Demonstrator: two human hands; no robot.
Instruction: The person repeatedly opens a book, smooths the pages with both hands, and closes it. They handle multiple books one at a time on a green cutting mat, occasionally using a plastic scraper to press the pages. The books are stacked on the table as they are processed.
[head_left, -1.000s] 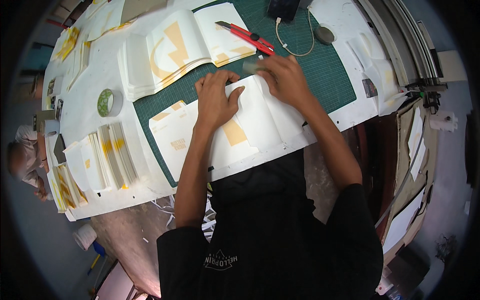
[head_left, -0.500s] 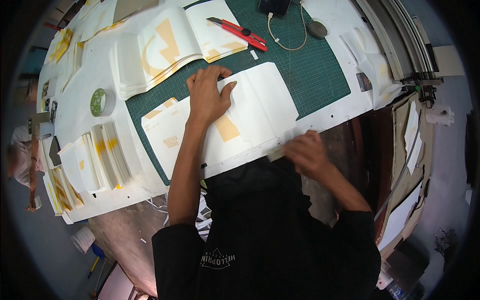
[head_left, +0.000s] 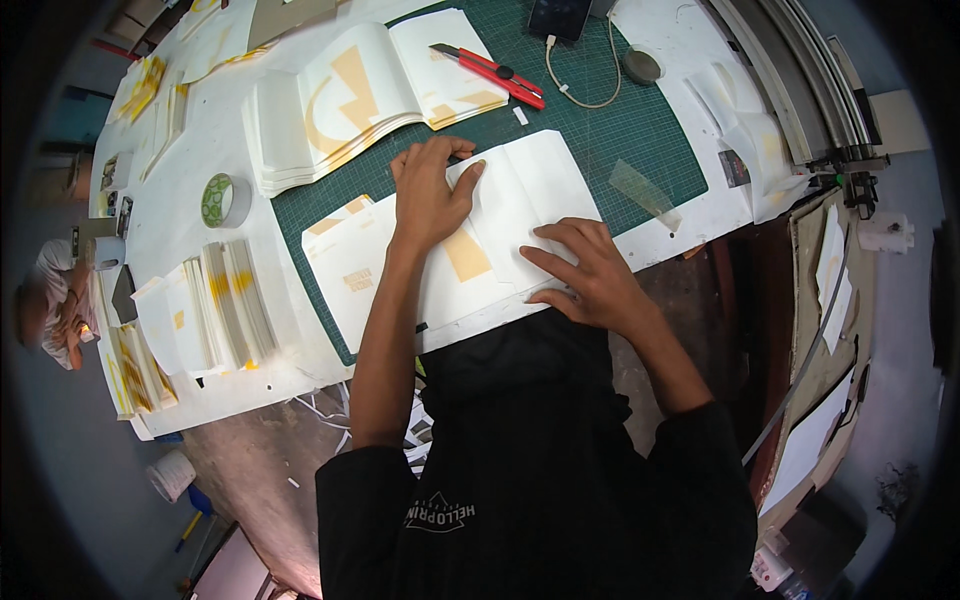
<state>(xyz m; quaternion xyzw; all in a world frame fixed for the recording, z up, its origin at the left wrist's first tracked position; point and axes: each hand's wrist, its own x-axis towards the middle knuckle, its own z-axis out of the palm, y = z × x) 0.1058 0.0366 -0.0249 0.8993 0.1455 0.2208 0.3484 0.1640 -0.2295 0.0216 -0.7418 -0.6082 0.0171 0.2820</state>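
Right now steadying folded white sheet (head_left: pixel 500 232) at its upper edge w/ L hand (head_left: pixel 432 190), half curled, true pinch hard to tell; holding R hand (head_left: pixel 590 275) open, fingers spread, apparently w/ nothing in it, at sheet's lower right. Lying partly on green mat (head_left: pixel 645 130), near table's (head_left: pixel 305 350) front edge. Could skew along fold, prob. via uneven R-hand pressure or a slip of L thumb. Might also crease at front, e.g. via a bump from black shirt (head_left: pixel 540 440).

The cutter (head_left: pixel 508 82) lies behind the sheet (head_left: pixel 530 190), the tape roll (head_left: pixel 226 201) left of both.
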